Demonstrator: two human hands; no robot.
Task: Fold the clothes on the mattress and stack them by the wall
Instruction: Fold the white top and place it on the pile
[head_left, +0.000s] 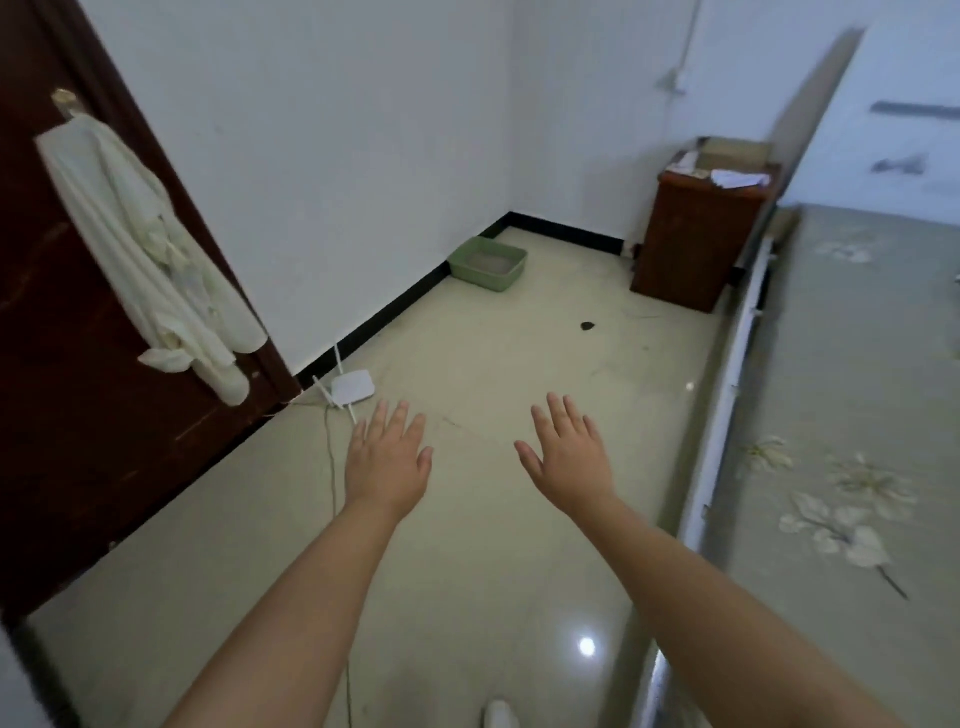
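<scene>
A pale garment (150, 260) hangs on the door (62, 441) at nine o'clock, left hand (387, 460) and right hand (569, 460) hover flat, empty, over the floor, and the mattress (852, 415) at three o'clock shows no clothes, so folding seems unstarted; next, turn rightward.

Glossy pale tiled floor (467, 597), white router (354, 388) by the skirting, green tray (488, 262), brown wooden cabinet (696, 244), small dark scrap (588, 326), perhaps debris, floral-sheeted mattress (857, 415) at right
</scene>
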